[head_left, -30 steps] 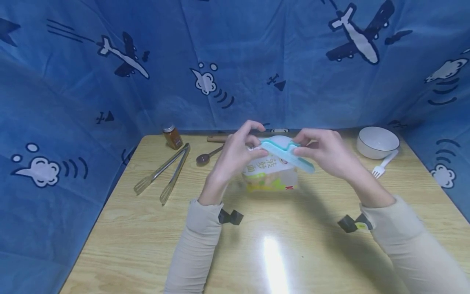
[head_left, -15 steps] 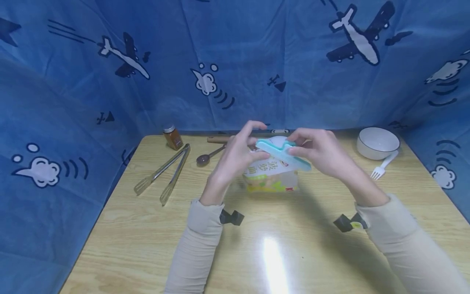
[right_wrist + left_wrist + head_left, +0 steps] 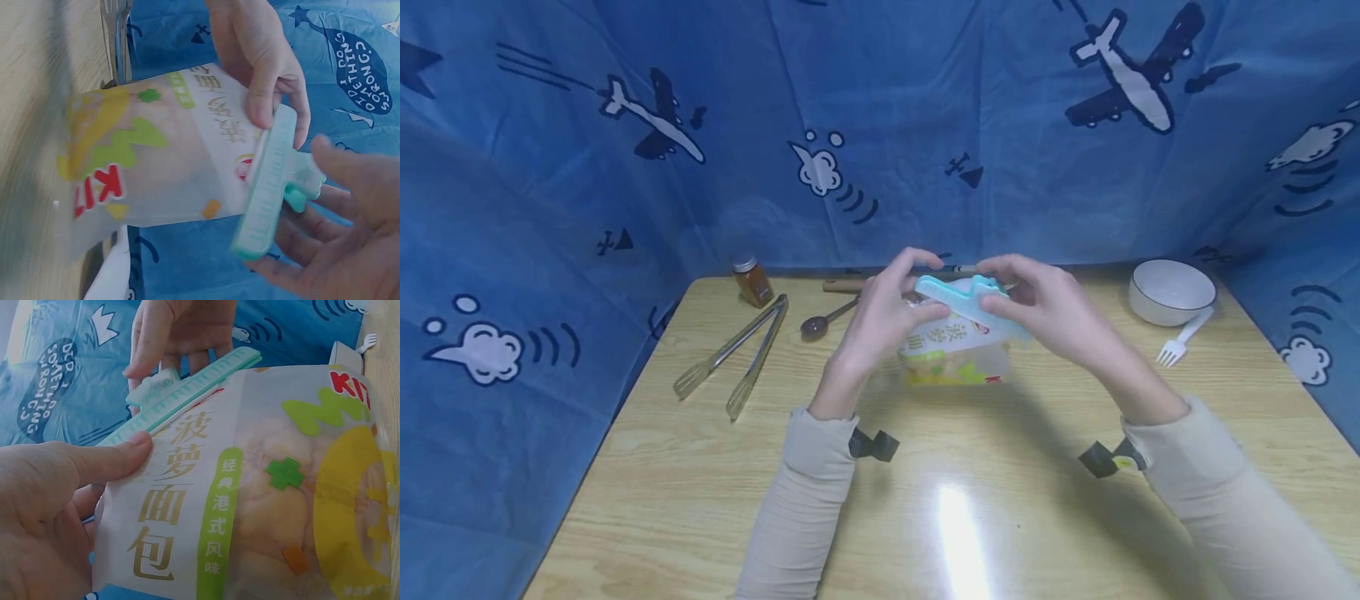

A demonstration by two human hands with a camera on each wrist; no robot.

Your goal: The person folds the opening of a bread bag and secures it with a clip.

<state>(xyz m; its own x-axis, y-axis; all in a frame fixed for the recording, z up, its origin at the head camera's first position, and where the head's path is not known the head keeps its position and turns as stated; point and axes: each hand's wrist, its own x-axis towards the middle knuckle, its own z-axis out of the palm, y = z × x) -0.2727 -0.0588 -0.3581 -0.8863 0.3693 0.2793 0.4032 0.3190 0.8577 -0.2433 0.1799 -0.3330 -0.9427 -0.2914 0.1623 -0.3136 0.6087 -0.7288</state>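
A bag of bread (image 3: 269, 487), white at the top with a see-through lower part, hangs above the table between the hands. My left hand (image 3: 880, 321) pinches its top corner, thumb on the printed front. A mint-green bag clip (image 3: 269, 181) lies along the bag's top edge, its ruler-marked bar across the white part and its handle outward. My right hand (image 3: 356, 219) is around the clip's handle with fingers loosely bent. In both wrist views its thumb stands apart from the handle, while the other fingers are partly hidden behind the clip.
Back left stand a spice jar (image 3: 752, 282) and metal tongs (image 3: 758, 358). A brown spoon (image 3: 815, 326) and a wooden handle (image 3: 842, 285) lie behind the left hand. A white bowl (image 3: 1165, 310) and white fork (image 3: 1172, 351) are at right. A blue curtain (image 3: 880, 125) borders the table.
The clip has shifted left and its handle shows more clearly. My right hand has come slightly left, and its fingers have loosened from a pinch on the clip. My left hand holds nearly still.
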